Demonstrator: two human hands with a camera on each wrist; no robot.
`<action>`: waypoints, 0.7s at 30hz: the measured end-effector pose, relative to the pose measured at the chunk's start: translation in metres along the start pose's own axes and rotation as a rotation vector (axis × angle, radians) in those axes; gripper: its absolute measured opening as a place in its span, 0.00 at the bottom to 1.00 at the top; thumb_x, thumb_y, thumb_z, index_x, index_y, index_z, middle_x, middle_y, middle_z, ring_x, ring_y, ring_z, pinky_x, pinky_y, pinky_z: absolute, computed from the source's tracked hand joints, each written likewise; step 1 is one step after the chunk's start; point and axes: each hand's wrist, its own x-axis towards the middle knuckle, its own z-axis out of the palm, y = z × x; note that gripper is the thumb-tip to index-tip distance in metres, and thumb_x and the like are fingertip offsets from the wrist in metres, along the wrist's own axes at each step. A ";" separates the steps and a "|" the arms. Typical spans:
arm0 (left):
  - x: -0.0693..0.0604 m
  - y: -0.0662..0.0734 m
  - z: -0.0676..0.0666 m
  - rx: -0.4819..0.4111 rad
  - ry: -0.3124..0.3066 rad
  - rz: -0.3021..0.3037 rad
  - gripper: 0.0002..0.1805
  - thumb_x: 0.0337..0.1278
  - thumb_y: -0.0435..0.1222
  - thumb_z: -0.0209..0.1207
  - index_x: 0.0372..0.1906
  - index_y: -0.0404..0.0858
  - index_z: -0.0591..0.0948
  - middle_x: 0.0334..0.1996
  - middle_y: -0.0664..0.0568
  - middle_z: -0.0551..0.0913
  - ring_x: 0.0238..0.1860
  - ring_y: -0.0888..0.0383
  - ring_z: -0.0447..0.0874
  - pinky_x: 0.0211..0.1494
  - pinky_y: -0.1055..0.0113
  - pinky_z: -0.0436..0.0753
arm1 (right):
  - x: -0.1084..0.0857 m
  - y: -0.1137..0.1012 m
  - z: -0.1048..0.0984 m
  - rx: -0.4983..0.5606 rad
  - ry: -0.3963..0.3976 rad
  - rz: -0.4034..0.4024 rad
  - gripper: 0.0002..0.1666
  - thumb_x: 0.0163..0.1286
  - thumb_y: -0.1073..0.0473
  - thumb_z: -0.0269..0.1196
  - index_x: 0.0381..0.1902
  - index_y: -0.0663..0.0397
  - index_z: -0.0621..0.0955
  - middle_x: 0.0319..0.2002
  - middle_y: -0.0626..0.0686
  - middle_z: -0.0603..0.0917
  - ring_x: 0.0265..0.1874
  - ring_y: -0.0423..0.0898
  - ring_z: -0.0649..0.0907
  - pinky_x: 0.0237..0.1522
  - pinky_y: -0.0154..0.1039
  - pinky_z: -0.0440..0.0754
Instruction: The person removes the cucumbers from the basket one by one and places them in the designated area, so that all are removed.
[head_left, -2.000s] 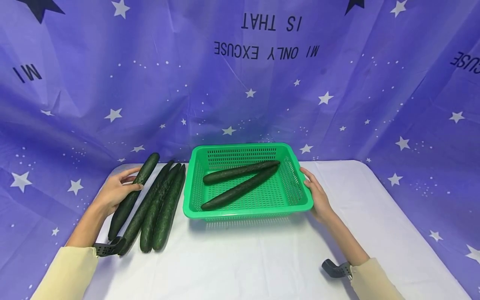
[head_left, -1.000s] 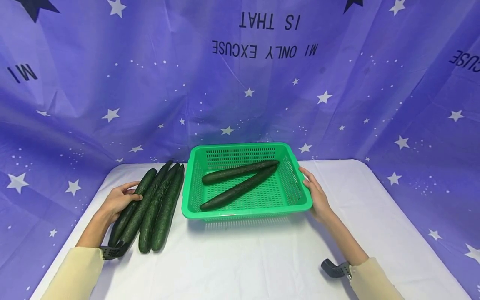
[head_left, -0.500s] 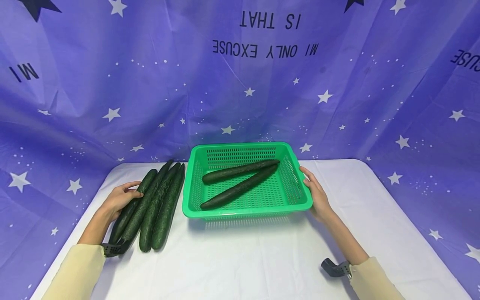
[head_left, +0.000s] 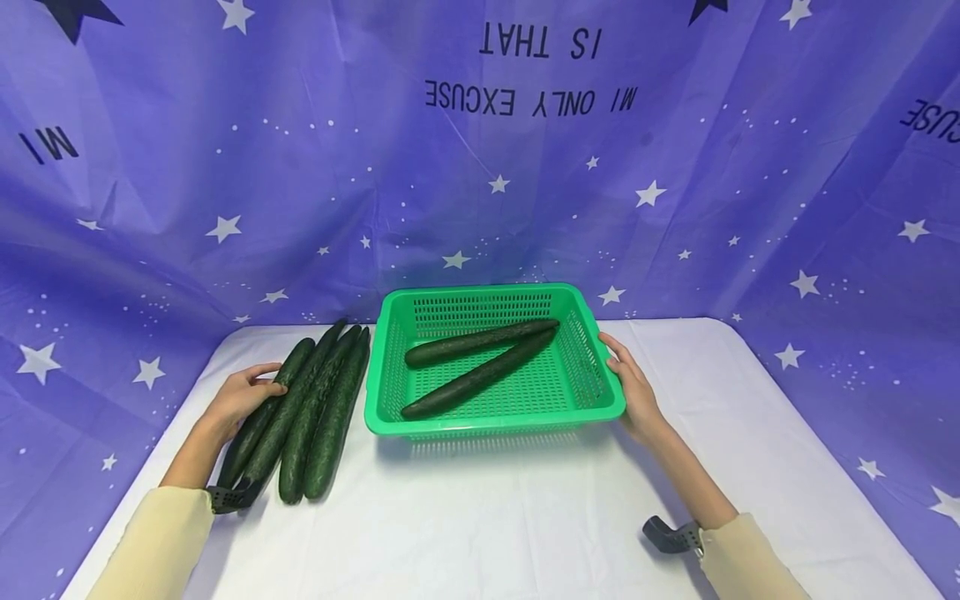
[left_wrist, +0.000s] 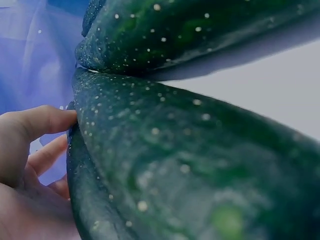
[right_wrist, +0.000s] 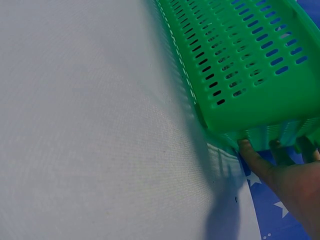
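Observation:
In the head view my left hand (head_left: pixel 238 400) holds the leftmost dark green cucumber (head_left: pixel 252 437) around its middle. That cucumber lies alongside several others (head_left: pixel 324 450) in a slanted row. The left wrist view shows the thumb (left_wrist: pixel 52 120) at one side of the cucumber, the other fingers partly hidden behind it. A green plastic basket (head_left: pixel 495 427) stands right of the row, with one cucumber (head_left: pixel 468 343) and a second cucumber (head_left: pixel 472 385) inside, meeting at their right ends. My right hand (head_left: pixel 636 400) touches the basket's right end; the right wrist view shows its fingertips against the outer wall.
A white cloth (head_left: pixel 517 525) covers the table. Purple star-printed fabric (head_left: pixel 480 192) hangs behind and at both sides. A dark camera mount (head_left: pixel 671 536) sits on the right wrist and another mount (head_left: pixel 228 500) on the left, close over the cucumbers' near ends.
Over the two seconds my left hand brought its cucumber rightward and nearer, closing the gap to the row. During the last half second it hardly moved. Right hand and basket stayed put.

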 end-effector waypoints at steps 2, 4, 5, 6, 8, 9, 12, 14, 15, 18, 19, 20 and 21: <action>0.000 0.000 0.000 -0.004 -0.002 0.000 0.37 0.68 0.37 0.55 0.76 0.28 0.57 0.64 0.26 0.69 0.67 0.26 0.60 0.64 0.35 0.66 | 0.000 0.000 0.000 -0.003 0.005 0.004 0.30 0.84 0.54 0.37 0.80 0.49 0.54 0.63 0.58 0.65 0.42 0.42 0.81 0.41 0.35 0.82; 0.000 0.000 0.000 -0.014 -0.002 0.000 0.37 0.68 0.37 0.56 0.76 0.28 0.56 0.65 0.26 0.69 0.67 0.27 0.60 0.64 0.36 0.65 | 0.000 0.001 0.000 -0.007 0.007 0.006 0.30 0.84 0.54 0.37 0.80 0.49 0.54 0.63 0.59 0.64 0.43 0.42 0.80 0.41 0.35 0.82; 0.000 0.000 0.000 -0.019 0.000 0.003 0.38 0.68 0.37 0.56 0.76 0.28 0.56 0.65 0.26 0.69 0.67 0.27 0.61 0.64 0.36 0.66 | 0.000 0.001 -0.001 -0.008 0.007 0.007 0.30 0.84 0.54 0.37 0.80 0.49 0.54 0.64 0.58 0.64 0.43 0.42 0.80 0.41 0.34 0.82; 0.000 0.000 0.000 -0.021 0.006 0.007 0.37 0.68 0.37 0.56 0.76 0.28 0.56 0.65 0.26 0.69 0.66 0.27 0.62 0.64 0.37 0.66 | 0.000 0.001 -0.001 -0.009 0.007 0.007 0.30 0.84 0.54 0.37 0.80 0.49 0.54 0.64 0.58 0.64 0.42 0.42 0.80 0.41 0.34 0.82; 0.000 0.001 0.000 -0.024 0.019 0.017 0.37 0.68 0.36 0.56 0.76 0.27 0.56 0.64 0.26 0.69 0.66 0.28 0.64 0.64 0.39 0.68 | 0.000 0.002 -0.001 -0.011 0.009 0.005 0.30 0.84 0.54 0.37 0.80 0.49 0.54 0.63 0.58 0.65 0.41 0.41 0.80 0.40 0.34 0.82; 0.001 0.001 0.000 -0.022 0.030 0.024 0.37 0.68 0.36 0.56 0.76 0.27 0.57 0.64 0.26 0.69 0.65 0.29 0.65 0.63 0.40 0.68 | 0.000 0.002 -0.001 -0.011 0.009 0.003 0.30 0.84 0.54 0.37 0.80 0.49 0.54 0.62 0.58 0.65 0.41 0.41 0.80 0.40 0.34 0.82; 0.000 0.004 0.000 -0.024 0.065 0.045 0.36 0.68 0.35 0.56 0.75 0.26 0.57 0.64 0.24 0.69 0.64 0.30 0.66 0.64 0.42 0.67 | 0.000 0.002 -0.001 -0.009 0.008 -0.001 0.30 0.84 0.54 0.38 0.80 0.49 0.54 0.61 0.57 0.66 0.40 0.41 0.81 0.39 0.34 0.82; -0.001 0.009 0.000 -0.035 0.088 0.057 0.36 0.68 0.35 0.55 0.75 0.26 0.56 0.64 0.23 0.67 0.65 0.30 0.64 0.65 0.41 0.66 | 0.000 0.002 -0.001 -0.012 0.012 -0.003 0.30 0.84 0.54 0.38 0.80 0.49 0.55 0.61 0.57 0.67 0.39 0.41 0.81 0.38 0.34 0.82; 0.000 0.011 0.000 -0.039 0.103 0.066 0.36 0.68 0.34 0.55 0.75 0.26 0.56 0.64 0.23 0.67 0.65 0.30 0.64 0.65 0.40 0.65 | 0.001 0.002 -0.001 -0.011 0.013 -0.002 0.30 0.84 0.54 0.38 0.80 0.49 0.55 0.61 0.57 0.67 0.38 0.41 0.81 0.37 0.34 0.82; -0.002 0.021 0.000 -0.060 0.134 0.093 0.36 0.69 0.34 0.55 0.76 0.27 0.57 0.65 0.23 0.66 0.67 0.29 0.62 0.66 0.37 0.63 | 0.000 0.001 -0.001 -0.009 0.016 0.000 0.30 0.84 0.55 0.38 0.80 0.49 0.55 0.61 0.57 0.67 0.38 0.41 0.81 0.37 0.34 0.83; -0.003 0.025 0.001 -0.070 0.142 0.105 0.35 0.70 0.35 0.54 0.76 0.28 0.57 0.65 0.24 0.66 0.67 0.29 0.63 0.67 0.36 0.63 | 0.000 0.001 0.000 -0.009 0.016 0.001 0.30 0.84 0.55 0.37 0.80 0.49 0.55 0.61 0.57 0.67 0.38 0.41 0.81 0.38 0.34 0.83; -0.004 0.028 0.002 -0.078 0.151 0.119 0.35 0.70 0.35 0.54 0.76 0.28 0.57 0.65 0.24 0.67 0.67 0.30 0.64 0.67 0.37 0.63 | 0.000 0.001 0.000 -0.007 0.012 0.001 0.30 0.84 0.55 0.37 0.80 0.49 0.54 0.61 0.57 0.67 0.39 0.41 0.81 0.39 0.34 0.83; -0.005 0.032 0.003 -0.085 0.155 0.133 0.34 0.71 0.35 0.54 0.76 0.28 0.58 0.65 0.25 0.67 0.66 0.31 0.65 0.67 0.38 0.64 | 0.000 0.001 0.000 -0.003 0.009 0.001 0.30 0.84 0.55 0.37 0.80 0.49 0.54 0.61 0.57 0.67 0.40 0.42 0.81 0.39 0.35 0.83</action>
